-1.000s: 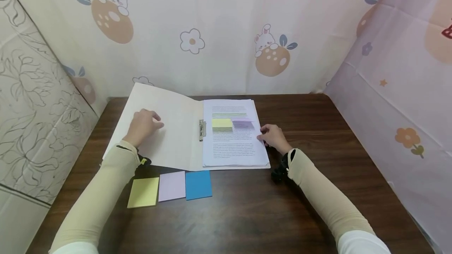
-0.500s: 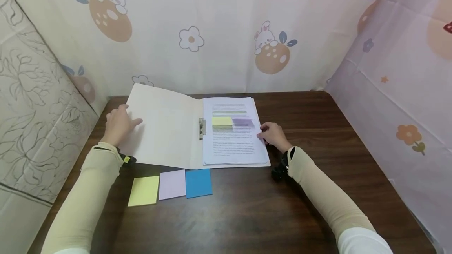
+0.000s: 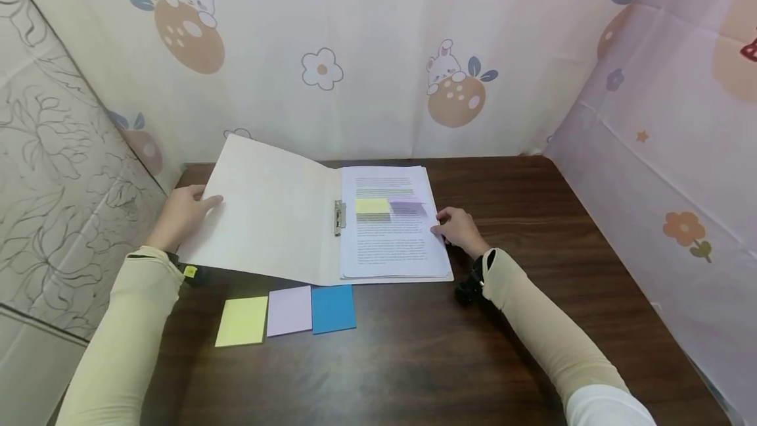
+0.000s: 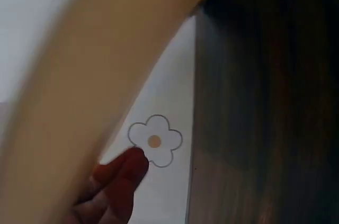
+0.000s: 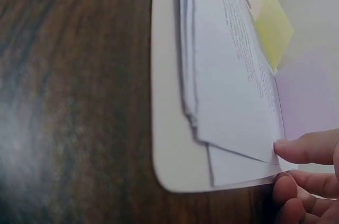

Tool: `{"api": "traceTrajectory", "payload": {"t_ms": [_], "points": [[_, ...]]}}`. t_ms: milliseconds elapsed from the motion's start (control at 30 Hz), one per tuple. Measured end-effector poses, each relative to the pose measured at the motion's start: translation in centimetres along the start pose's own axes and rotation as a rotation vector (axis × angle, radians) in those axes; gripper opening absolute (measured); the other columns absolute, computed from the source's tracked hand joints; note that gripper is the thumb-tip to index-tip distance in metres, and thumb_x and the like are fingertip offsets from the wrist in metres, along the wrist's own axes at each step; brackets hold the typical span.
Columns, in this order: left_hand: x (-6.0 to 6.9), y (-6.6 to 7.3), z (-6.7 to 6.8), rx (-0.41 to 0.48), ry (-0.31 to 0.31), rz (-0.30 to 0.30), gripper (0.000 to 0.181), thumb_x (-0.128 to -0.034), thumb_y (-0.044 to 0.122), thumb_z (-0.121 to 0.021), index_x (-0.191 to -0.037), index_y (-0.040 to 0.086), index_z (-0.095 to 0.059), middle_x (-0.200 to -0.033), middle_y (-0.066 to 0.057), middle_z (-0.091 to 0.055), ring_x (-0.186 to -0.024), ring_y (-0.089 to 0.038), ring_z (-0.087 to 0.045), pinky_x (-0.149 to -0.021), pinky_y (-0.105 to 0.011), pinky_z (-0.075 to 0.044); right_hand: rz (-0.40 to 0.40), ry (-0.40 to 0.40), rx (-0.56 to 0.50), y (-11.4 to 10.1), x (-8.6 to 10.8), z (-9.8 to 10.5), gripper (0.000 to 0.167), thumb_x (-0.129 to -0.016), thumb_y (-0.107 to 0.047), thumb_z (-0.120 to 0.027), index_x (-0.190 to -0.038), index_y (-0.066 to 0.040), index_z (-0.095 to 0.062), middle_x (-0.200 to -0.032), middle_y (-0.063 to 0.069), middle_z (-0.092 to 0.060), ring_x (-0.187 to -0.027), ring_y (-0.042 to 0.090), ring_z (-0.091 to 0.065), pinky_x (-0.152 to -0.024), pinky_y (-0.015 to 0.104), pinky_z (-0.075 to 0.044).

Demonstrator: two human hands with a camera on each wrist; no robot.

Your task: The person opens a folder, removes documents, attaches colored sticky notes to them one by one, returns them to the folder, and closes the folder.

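Observation:
An open cream file folder [image 3: 266, 209] lies in the head view, its left cover tilted up from the table. Printed sheets [image 3: 390, 248] rest on its right half beside a metal clip [image 3: 338, 217]. A yellow sticky note [image 3: 372, 206] and a lilac sticky note [image 3: 407, 202] stick up from the top sheet. My left hand [image 3: 182, 214] holds the cover's left edge, thumb on the inner face. At the right edge, my right hand [image 3: 460, 230] pinches the sheets and folder, thumb [image 5: 307, 148] above and fingers below. Fingertips [image 4: 132, 166] show in the left wrist view; a blurred tan shape hides much.
Yellow [image 3: 241, 321], lilac [image 3: 289, 311] and blue [image 3: 334, 309] sticky note pads lie in a row in front of the folder. The dark wooden table [image 3: 402, 360] is bounded by a patterned curtain [image 3: 378, 84] at the back and cloth on both sides.
My left hand has moved left from over the inside of the cover to its outer edge and taken hold; the cover's edge is slightly raised. The right hand stays put.

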State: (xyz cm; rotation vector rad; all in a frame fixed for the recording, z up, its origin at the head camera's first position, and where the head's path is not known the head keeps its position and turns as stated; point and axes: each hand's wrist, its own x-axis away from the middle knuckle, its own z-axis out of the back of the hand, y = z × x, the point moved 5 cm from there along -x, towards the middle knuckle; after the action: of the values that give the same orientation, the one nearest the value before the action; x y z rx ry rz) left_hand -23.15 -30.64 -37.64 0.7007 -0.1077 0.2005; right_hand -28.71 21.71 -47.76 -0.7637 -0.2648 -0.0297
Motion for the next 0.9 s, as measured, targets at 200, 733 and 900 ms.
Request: {"api": "traceTrajectory", "payload": {"t_ms": [200, 733, 900], "points": [[0.8, 1.3, 0.8, 0.193, -0.070, -0.015, 0.066, -0.1033, 0.044, -0.032, -0.155, 0.006, -0.017, -0.150, -0.031, -0.035, -0.124, -0.044, -0.050, -0.092, -0.050, -0.049, -0.006, -0.011, 0.017, -0.3, -0.1, 0.0, 0.039, -0.087, -0.014, -0.069, -0.121, 0.002, -0.057, -0.066, 0.004, -0.058, -0.051, 0.014, -0.054, -0.051, 0.026, -0.045], [2.2, 4.0, -0.6, 0.936, -0.399, -0.063, 0.068, -0.0974, 0.053, -0.040, -0.153, 0.018, -0.024, -0.112, 0.007, -0.060, -0.095, -0.006, -0.062, -0.074, -0.027, -0.053, -0.030, -0.039, -0.038, 0.4, -0.3, 0.2, 0.036, -0.091, -0.021, -0.063, -0.119, 0.001, -0.059, -0.073, 0.006, -0.060, -0.056, 0.015, -0.055, -0.053, 0.026, -0.047], [2.4, 5.3, -1.4, 1.083, -0.478, -0.176, 0.044, -0.1004, 0.049, -0.034, -0.130, 0.019, -0.049, -0.102, 0.004, -0.066, -0.088, -0.009, -0.064, -0.070, -0.027, -0.054, -0.027, -0.040, -0.044, 0.7, -0.3, 0.2, 0.036, -0.092, -0.022, -0.062, -0.119, 0.001, -0.059, -0.073, 0.006, -0.060, -0.056, 0.015, -0.055, -0.053, 0.027, -0.047]]}}
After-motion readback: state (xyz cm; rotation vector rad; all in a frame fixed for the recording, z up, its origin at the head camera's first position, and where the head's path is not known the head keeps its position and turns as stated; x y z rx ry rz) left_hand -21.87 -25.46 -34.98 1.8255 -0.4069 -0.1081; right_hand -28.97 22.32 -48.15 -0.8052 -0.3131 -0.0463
